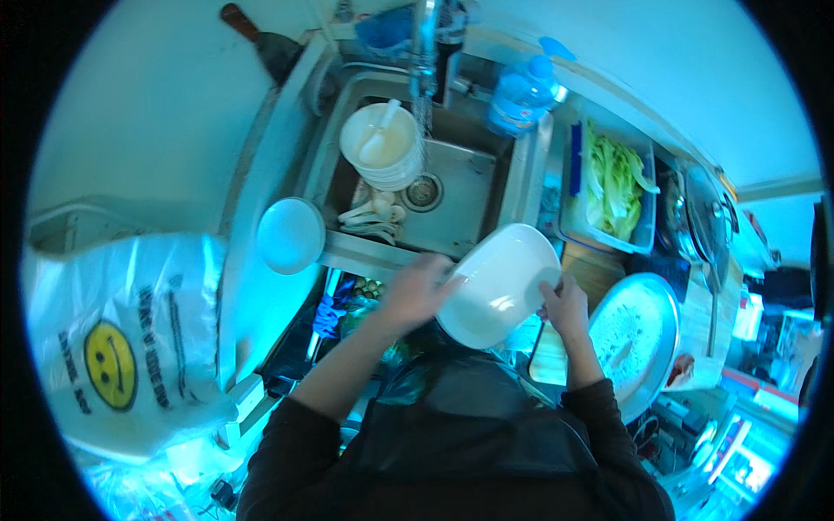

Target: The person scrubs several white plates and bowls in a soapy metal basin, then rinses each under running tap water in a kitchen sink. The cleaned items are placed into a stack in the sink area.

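Observation:
A white oval dish [505,280] is tilted in front of me, over the near right edge of the sink. My right hand [565,306] grips its right rim. My left hand [417,293], blurred, is at its left rim; whether the fingers touch it I cannot tell. Beyond, in the steel sink [459,189], stands a stack of white bowls [391,156] with a white spoon [376,144] lying in the top one. Several more white spoons [374,218] lie in the sink beside the stack. Water runs from the faucet [423,52] just right of the bowls.
A white bowl or plate [290,236] sits left of the sink. On the right are a plastic container of lettuce [612,189], a lidded pan [694,208] and a large metal basin [635,338]. A blue plastic bottle [521,98] stands at the sink's back corner.

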A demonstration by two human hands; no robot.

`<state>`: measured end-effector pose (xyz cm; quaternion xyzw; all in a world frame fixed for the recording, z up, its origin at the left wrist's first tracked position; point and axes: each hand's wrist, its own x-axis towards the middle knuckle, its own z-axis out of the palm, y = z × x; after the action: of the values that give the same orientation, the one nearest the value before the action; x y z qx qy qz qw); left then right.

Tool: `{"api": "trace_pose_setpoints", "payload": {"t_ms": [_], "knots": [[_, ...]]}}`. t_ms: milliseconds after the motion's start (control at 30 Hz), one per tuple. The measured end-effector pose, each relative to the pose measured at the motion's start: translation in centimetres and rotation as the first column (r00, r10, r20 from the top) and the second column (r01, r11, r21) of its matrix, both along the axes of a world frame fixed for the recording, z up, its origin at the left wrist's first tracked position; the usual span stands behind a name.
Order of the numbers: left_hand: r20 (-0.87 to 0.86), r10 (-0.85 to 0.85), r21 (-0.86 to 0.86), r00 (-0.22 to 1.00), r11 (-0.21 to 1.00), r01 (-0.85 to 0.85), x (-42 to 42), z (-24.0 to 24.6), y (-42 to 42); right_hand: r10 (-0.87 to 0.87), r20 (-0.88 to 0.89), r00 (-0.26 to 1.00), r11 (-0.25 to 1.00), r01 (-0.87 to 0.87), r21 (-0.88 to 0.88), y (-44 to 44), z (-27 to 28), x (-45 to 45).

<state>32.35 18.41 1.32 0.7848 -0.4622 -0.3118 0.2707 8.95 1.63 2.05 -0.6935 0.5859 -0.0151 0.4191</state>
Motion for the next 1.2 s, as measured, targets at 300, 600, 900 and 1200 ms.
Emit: {"api": "trace_pose_setpoints", "payload": {"t_ms": [300, 600, 900, 1200], "knots": [[-0.028, -0.046, 0.007, 0.999, 0.999, 0.047, 0.2, 0.5, -2.6, 0.063, 0.048, 0.997, 0.989, -0.056, -0.134, -1.3, 2.7, -0.1], [-0.495, -0.043, -0.026, 0.868, 0.999, 0.035, 0.3, 1.0, -3.5, 0.099, 0.252, 0.963, 0.995, -0.092, -0.038, -5.0, 4.2, 2.3], [-0.942, 0.198, 0.080, 0.271, 0.916, -0.393, 8.9, 3.3, -2.6, 0.385, 0.357, 0.851, 0.905, -0.274, -0.325, -9.6, 0.8, 20.3], [-0.818, 0.323, -0.026, 0.475, 0.805, -0.593, 12.2, 3.9, -5.9, 0.151, 0.470, 0.870, 0.984, -0.180, 0.017, -6.0, -5.9, 24.3]]}}
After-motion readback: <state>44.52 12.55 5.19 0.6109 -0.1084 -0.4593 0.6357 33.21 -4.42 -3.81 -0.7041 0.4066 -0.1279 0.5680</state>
